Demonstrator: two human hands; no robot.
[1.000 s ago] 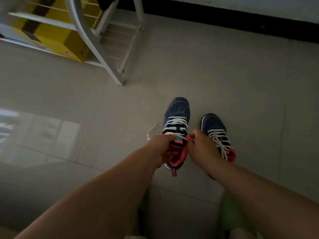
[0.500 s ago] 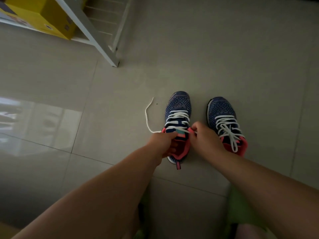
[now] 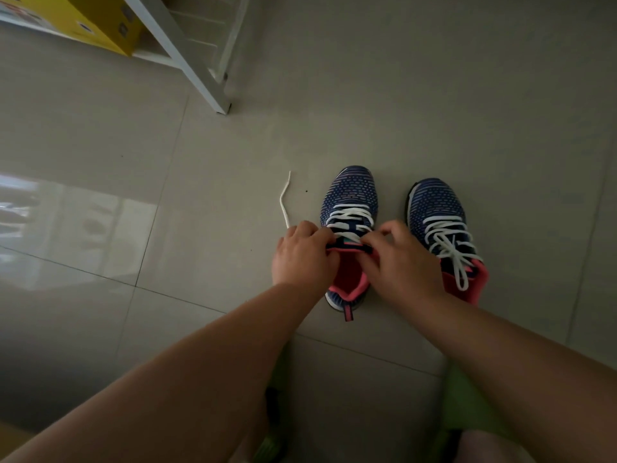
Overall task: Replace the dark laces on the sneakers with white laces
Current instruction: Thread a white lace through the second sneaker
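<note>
Two navy knit sneakers with pink collars stand side by side on the tiled floor. The left sneaker (image 3: 349, 195) carries a white lace (image 3: 349, 217) through its eyelets, and one loose end (image 3: 284, 202) trails out to the left on the floor. My left hand (image 3: 300, 255) pinches the lace at the shoe's left top eyelet. My right hand (image 3: 400, 259) pinches the lace at the right top eyelet, over the pink opening. The right sneaker (image 3: 437, 208) is fully laced in white (image 3: 449, 245), its ends lying loose toward the heel.
A white metal rack leg (image 3: 200, 75) stands at the far left, with a yellow box (image 3: 76, 21) on its lower shelf. Green footwear (image 3: 467, 396) shows under my forearms. A bright window reflection lies on the tiles at left.
The camera tilted down and the shoes sit higher in view. The loose lace end has stretched out farther to the left. Both hands stay at the left sneaker's top eyelets.
</note>
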